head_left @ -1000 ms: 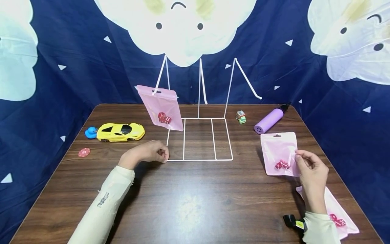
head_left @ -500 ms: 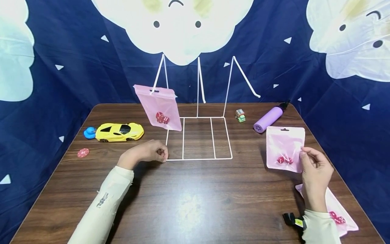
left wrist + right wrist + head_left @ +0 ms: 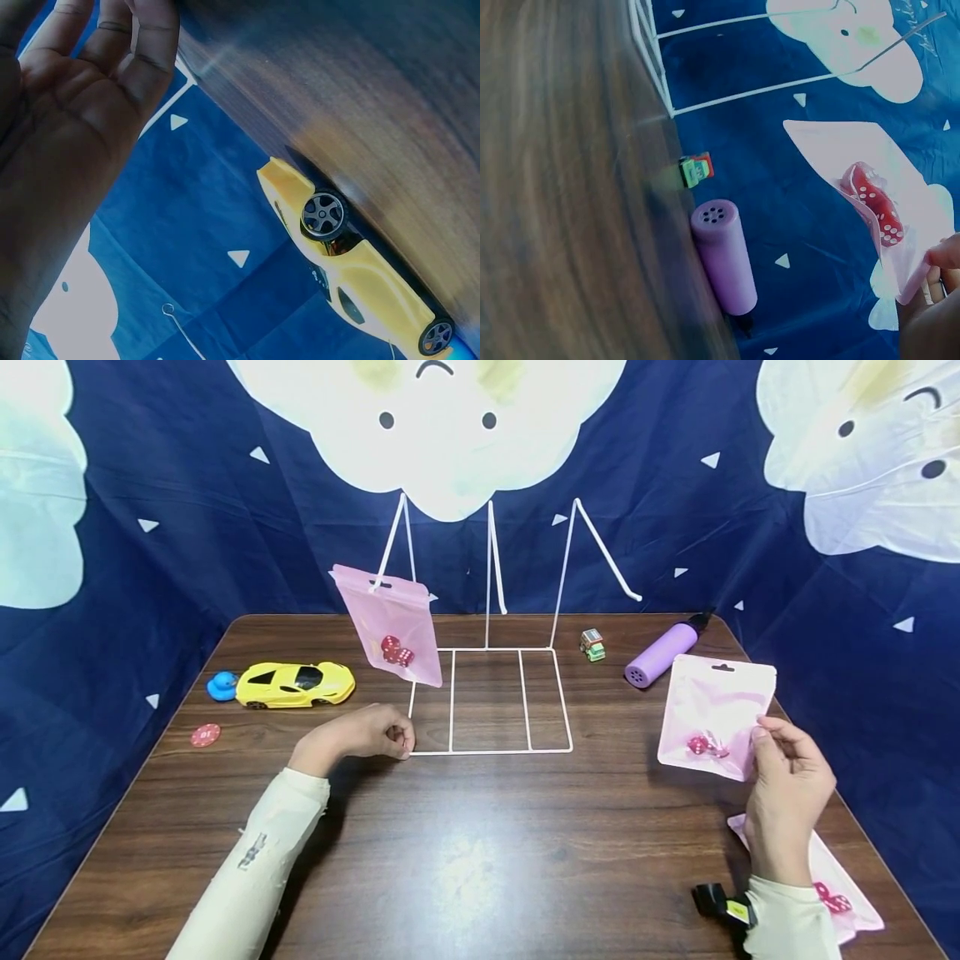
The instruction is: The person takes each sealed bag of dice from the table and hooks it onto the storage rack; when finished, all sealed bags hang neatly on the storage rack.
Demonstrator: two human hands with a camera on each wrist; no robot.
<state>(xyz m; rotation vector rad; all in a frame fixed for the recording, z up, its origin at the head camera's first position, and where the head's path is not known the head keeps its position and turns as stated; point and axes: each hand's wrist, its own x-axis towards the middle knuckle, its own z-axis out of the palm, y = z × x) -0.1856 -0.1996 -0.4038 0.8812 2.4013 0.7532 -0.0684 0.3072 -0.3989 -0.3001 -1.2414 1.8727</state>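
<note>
Nearest us, a pink bag (image 3: pixel 831 867) lies flat on the table (image 3: pixel 525 852), partly under our right sleeve (image 3: pixel 795 918). Just beyond, our right hand (image 3: pixel 795 785) pinches the raised bag (image 3: pixel 720 693) between thumb and fingers at its right edge, holding it above the table with the slot (image 3: pixel 723 667) uppermost. We judge it light, soft and rather slick, hard to damage; the loose red dice (image 3: pixel 705 746) should weigh down the bottom and let the film swing or buckle. The side edge, below the slot, seems the best place to hold, with a firm pinch against slipping. Farther off, our left hand (image 3: pixel 375 731) has its fingers curled, their tips seeming to pinch the near left corner of the white rack (image 3: pixel 491 752). Beyond that, another bag (image 3: pixel 397 618) hangs by its slot on the left hook (image 3: pixel 389 539).
</note>
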